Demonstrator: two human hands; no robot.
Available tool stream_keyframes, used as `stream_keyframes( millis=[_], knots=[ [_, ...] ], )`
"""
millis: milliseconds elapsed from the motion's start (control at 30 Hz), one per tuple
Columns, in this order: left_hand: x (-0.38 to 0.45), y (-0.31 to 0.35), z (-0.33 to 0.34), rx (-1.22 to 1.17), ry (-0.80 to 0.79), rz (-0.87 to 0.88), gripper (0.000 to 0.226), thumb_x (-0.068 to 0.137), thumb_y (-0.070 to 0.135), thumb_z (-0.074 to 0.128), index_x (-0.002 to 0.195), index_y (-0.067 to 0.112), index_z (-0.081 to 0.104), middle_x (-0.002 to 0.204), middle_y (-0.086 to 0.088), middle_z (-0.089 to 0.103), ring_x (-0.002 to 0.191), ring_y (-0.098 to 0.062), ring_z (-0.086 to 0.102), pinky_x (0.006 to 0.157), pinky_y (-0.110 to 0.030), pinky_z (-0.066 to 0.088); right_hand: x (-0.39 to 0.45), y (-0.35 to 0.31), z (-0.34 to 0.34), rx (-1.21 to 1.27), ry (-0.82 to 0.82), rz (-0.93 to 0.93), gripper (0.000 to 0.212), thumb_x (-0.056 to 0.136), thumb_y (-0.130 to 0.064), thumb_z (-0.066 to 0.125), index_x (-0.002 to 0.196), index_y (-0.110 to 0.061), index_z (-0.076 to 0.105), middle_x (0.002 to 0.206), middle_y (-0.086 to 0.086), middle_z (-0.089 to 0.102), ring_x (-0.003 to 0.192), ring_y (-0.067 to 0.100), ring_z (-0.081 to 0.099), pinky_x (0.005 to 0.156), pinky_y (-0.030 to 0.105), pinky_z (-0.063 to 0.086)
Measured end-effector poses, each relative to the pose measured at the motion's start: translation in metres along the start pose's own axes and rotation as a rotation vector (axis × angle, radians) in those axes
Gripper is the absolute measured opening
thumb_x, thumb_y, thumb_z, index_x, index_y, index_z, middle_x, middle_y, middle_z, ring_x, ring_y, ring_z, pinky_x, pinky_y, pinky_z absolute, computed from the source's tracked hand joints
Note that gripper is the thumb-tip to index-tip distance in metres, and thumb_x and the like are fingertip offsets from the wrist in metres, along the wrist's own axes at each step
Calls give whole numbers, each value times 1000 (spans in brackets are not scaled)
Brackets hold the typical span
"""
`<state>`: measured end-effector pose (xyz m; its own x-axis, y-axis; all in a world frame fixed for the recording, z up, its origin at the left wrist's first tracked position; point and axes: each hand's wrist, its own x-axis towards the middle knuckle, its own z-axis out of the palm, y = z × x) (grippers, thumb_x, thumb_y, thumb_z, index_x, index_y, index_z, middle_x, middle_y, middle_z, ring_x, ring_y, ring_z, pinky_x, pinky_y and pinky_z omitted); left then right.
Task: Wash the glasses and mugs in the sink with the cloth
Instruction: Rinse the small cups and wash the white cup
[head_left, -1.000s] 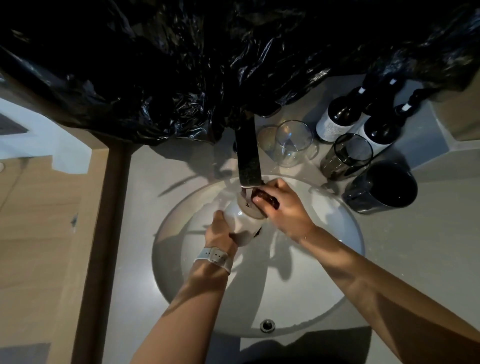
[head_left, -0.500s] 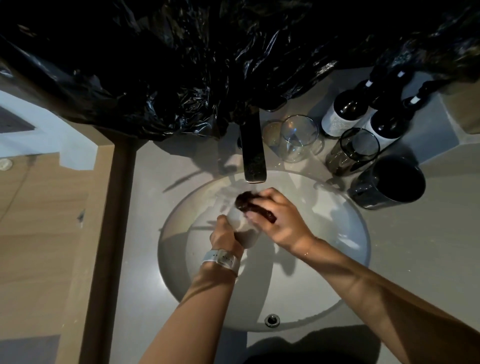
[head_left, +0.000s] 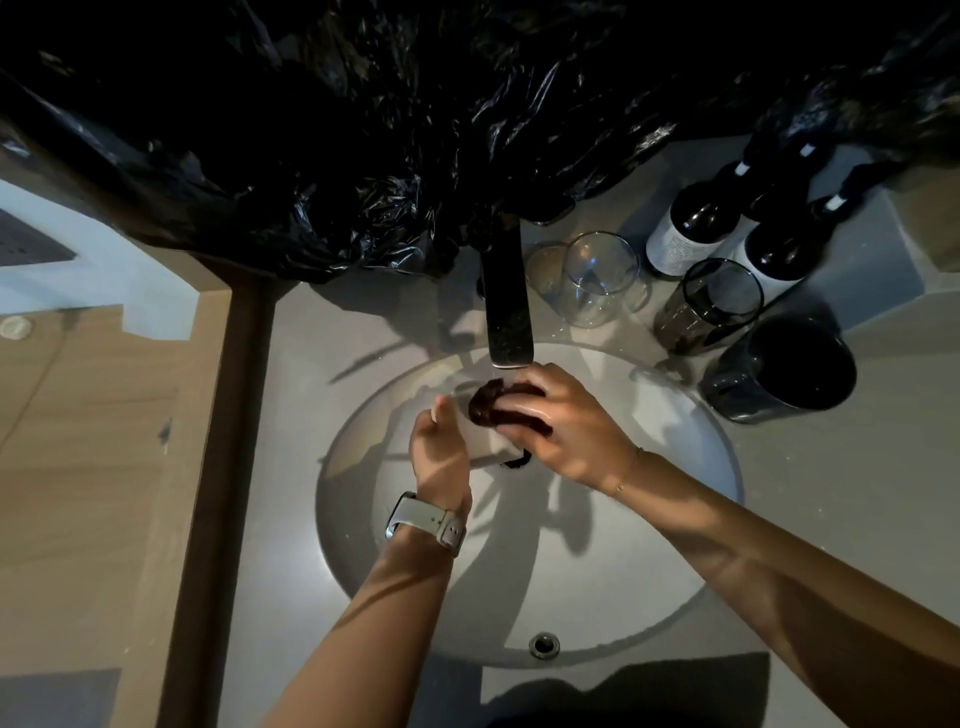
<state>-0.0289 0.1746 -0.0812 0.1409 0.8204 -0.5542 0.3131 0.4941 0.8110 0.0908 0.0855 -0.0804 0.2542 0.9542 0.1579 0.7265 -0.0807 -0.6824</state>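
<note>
Right hand just below faucet, pressing dark cloth onto clear glass over sink. Left hand wraps glass wall from the side. Wet glass likely slippery, fragile: grip body, not rim.

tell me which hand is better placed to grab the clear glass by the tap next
Right, probably. The right hand is nearer the clear glass, but grips the cloth; the left hand holds a glass.
</note>
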Motion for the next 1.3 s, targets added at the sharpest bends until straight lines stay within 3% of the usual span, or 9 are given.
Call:
stream_keyframes(
  millis=[233,433,533,667,767,867,1000,1200,1300],
  knots=[
    [-5,-22,5,-2,-32,29,42,92,52,47,86,13,64,90,-15,66,91,-40,64,88,-56,53,43,15,16,-27,-154,223,32,90,-34,63,107,-8,71,115,9,65,107,25,60,93,29,44],
    [-4,-18,7,-163,-40,-236,33,105,25,43,85,6,61,82,-13,59,77,-26,55,67,-32,47,11,6,5,56,-84,155,32,87,-32,67,109,-9,72,117,11,61,109,22,54,99,14,31],
    [-3,-14,7,-251,-148,-288,38,108,25,33,87,9,60,76,-9,61,67,-20,62,58,-27,51,-22,-4,8,-17,-91,-3,32,90,-41,57,110,-20,70,115,5,58,104,22,50,93,27,41],
    [8,-1,9,-187,-288,-337,23,105,34,40,101,17,54,83,2,57,82,-14,64,53,-19,52,-53,-10,26,105,310,140,24,93,-32,57,115,-25,62,124,-5,45,116,15,44,103,23,35],
    [11,-4,16,-151,-385,-369,52,74,57,65,113,22,61,101,-4,69,95,-24,66,70,-31,57,-49,-22,31,294,597,344,27,95,-33,52,116,-19,58,120,1,45,115,8,48,104,20,36],
    [1,-13,18,-387,-349,-557,43,99,42,48,125,10,58,115,-21,66,95,-33,64,61,-45,62,-31,-22,34,676,738,736,41,91,-52,48,117,-22,58,115,9,59,108,23,57,95,37,45],
    [-16,-20,21,-304,-333,-544,22,106,29,41,102,18,59,108,-11,65,86,-24,62,60,-34,59,-11,-4,21,978,673,1032,20,97,-35,54,105,-20,64,102,7,68,95,26,62,77,35,50],
    [7,-17,10,-387,-223,-491,44,104,35,35,130,6,56,127,-23,62,114,-38,59,83,-49,56,-15,-19,27,956,550,959,20,98,-30,52,87,-21,66,69,-2,61,58,16,51,49,23,39],
    [18,-18,3,-230,-187,-295,38,104,33,37,112,6,62,114,-22,66,96,-35,64,67,-42,58,-25,-24,22,921,467,921,21,98,-29,54,83,-17,62,62,2,59,50,18,50,48,26,38]
  ],
)
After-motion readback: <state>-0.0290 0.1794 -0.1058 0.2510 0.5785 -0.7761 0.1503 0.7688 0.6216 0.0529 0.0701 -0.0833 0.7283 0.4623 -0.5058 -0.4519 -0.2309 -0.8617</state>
